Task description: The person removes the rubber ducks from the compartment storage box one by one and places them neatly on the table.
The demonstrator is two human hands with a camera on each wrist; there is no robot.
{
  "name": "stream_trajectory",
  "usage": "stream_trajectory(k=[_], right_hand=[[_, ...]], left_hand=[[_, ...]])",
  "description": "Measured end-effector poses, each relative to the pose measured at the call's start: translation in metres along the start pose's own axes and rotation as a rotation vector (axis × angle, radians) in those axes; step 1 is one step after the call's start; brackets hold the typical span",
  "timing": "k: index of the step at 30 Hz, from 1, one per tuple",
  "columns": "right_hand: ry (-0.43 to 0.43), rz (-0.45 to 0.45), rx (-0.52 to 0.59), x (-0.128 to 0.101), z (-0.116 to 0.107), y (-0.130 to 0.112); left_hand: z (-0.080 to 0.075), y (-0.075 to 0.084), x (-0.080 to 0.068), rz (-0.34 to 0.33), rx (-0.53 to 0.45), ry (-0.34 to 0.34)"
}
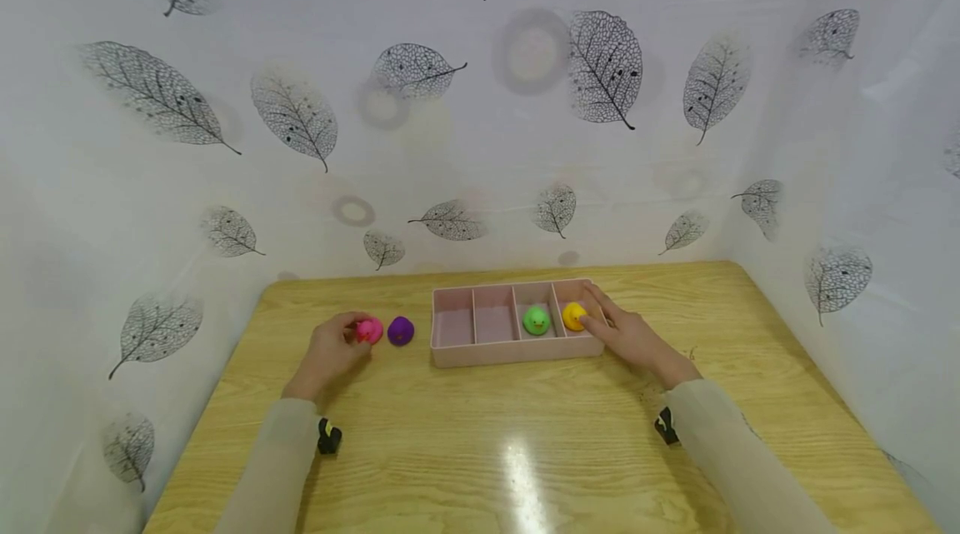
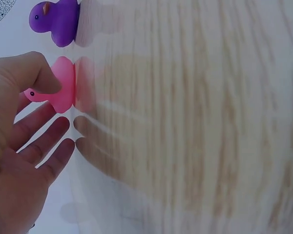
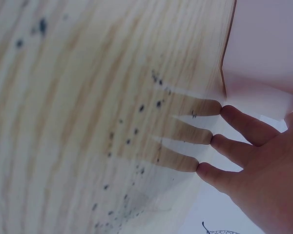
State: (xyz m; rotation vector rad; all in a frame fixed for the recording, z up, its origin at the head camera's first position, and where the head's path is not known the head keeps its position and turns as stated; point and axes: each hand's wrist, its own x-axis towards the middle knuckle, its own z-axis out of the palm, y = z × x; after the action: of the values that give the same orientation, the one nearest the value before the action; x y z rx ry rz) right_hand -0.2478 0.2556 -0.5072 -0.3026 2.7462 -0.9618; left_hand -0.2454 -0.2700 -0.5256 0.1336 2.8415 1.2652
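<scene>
Ok, head view first: I see one pink tray (image 1: 480, 357) with four compartments at the middle of the wooden table (image 1: 525, 451). Its two left compartments hold nothing; the third holds one green duck (image 1: 536, 320), the rightmost one yellow duck (image 1: 573, 316). Two more ducks sit on the table left of the tray: a purple duck (image 1: 401, 331), and a pink duck (image 1: 369, 330) just left of it. Four ducks total. My left hand (image 1: 330, 351) is at the pink duck, my right hand (image 1: 626, 334) rests at the tray's right end, fingers touching the yellow duck.

Left wrist view: thumb and forefinger pinch the pink duck (image 2: 56, 87), remaining fingers (image 2: 44, 141) straight and spread apart. Purple duck (image 2: 56, 20) sits just beside, untouched.

Right wrist view: three fingers (image 3: 239, 127) straight, slightly apart, tips on the table beside the tray wall (image 3: 254, 87). I can't see the thumb or the duck here.
</scene>
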Motion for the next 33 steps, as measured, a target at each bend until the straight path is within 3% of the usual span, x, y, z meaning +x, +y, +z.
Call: stream_trajectory(k=[6,15,25,33], right_hand=[[0.004,0.001,0.001,0.000,0.000,0.001],[0.008,0.000,0.006,0.001,-0.001,0.002],[0.005,-0.003,0.019,0.001,0.001,0.004],[-0.003,0.005,0.016,0.001,0.000,0.002]], left_hand=[[-0.004,0.002,-0.001,0.018,-0.009,-0.012],[-0.011,0.027,0.002,0.205,0.051,0.068],[0.008,0.065,0.011,0.351,0.023,0.108],[0.025,0.091,0.020,0.397,0.012,0.082]])
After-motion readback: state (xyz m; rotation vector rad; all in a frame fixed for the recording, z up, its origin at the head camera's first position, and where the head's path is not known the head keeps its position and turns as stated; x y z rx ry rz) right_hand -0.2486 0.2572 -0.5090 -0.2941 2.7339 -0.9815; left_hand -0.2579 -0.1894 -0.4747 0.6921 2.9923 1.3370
